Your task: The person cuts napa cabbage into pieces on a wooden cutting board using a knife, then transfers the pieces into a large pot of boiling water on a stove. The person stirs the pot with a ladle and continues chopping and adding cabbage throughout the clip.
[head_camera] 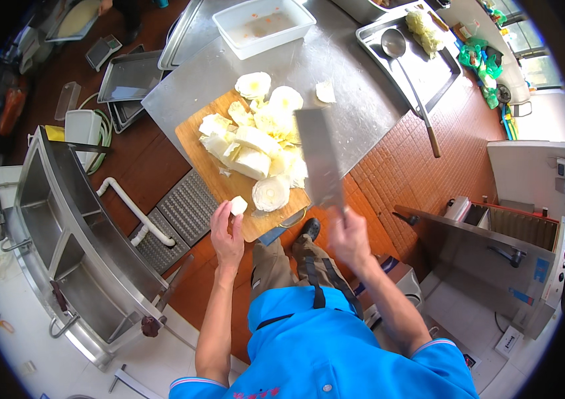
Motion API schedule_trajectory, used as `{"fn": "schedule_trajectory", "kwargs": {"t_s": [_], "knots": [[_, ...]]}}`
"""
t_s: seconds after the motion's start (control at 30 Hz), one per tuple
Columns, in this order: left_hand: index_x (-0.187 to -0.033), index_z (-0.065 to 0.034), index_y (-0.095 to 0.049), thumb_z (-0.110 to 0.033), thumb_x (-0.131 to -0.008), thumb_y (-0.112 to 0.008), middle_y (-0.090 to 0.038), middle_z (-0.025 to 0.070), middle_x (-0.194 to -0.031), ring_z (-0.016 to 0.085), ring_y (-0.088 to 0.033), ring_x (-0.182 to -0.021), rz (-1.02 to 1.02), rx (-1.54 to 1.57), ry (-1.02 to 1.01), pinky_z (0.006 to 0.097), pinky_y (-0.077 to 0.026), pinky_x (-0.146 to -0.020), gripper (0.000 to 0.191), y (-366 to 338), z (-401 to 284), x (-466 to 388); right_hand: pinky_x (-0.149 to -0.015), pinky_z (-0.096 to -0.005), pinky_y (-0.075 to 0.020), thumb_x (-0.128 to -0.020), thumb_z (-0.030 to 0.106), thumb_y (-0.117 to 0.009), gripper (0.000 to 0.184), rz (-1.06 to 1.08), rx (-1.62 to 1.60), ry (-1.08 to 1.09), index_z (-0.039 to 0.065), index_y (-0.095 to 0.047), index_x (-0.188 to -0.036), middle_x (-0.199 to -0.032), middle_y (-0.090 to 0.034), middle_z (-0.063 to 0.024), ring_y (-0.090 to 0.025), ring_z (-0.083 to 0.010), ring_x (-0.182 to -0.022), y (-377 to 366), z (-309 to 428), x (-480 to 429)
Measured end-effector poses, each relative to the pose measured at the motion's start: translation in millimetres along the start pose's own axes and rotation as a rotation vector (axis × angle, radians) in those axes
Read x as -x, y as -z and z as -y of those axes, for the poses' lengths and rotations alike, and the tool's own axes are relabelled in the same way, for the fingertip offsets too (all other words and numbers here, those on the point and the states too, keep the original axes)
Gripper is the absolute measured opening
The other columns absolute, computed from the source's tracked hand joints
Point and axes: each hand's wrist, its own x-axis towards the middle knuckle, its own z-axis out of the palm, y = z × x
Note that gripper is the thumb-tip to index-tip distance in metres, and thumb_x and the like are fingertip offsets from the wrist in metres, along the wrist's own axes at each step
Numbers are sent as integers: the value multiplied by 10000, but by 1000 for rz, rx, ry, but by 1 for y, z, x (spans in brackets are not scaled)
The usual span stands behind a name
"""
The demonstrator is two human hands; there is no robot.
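Note:
My right hand (349,235) grips the handle of a Chinese cleaver (318,154), its broad blade blurred and raised beside the right edge of the wooden cutting board (242,227). Between the fingertips of my left hand (226,237) is a small white vegetable piece (238,205), by the board's near left edge. A round cut cabbage base (271,193) rests close to that hand. Behind it lie thick pale cabbage chunks (251,162) and loose yellowish cabbage leaves (271,119) in a heap. One more cut end (253,85) sits at the board's far edge.
The board stands on a stainless steel table (357,134). On it are a white plastic tub (264,27), a cabbage scrap (325,92) and a metal tray (442,82) holding a ladle (404,65) and a cabbage (424,32). A steel sink (94,249) is at left.

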Motion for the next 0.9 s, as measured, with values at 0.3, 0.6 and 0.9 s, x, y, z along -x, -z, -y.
{"fn": "schedule_trajectory", "kwargs": {"t_s": [0.3, 0.6, 0.9], "knots": [[-1284, 89, -692, -67, -1008, -694, -664, 253, -1309, 418, -649, -1175, 39, -106, 3, 470, -554, -982, 317, 3, -7, -8, -723, -538, -576, -1063, 180, -593, 291, 304, 386, 180, -5, -642, -1282, -840, -724, -269, -718, -458, -789, -92, -3, 21], [-1307, 93, -686, -30, -985, -697, -669, 262, -1256, 429, -650, -1130, 99, -205, -112, 484, -555, -955, 345, 5, -10, -13, -665, -599, -570, -1018, 127, -560, 140, 390, 518, 87, 4, -563, -1086, -759, -692, -288, -702, -505, -747, -99, -11, 11], [-1481, 114, -523, -214, -1034, -677, -631, 328, -1295, 495, -606, -1216, 209, -153, 6, 524, -513, -1023, 575, 14, -26, -24, -681, -595, -577, -989, 98, -587, 260, 253, 388, 159, 56, -622, -1243, -759, -697, -270, -724, -472, -761, -79, -7, 6]]}}
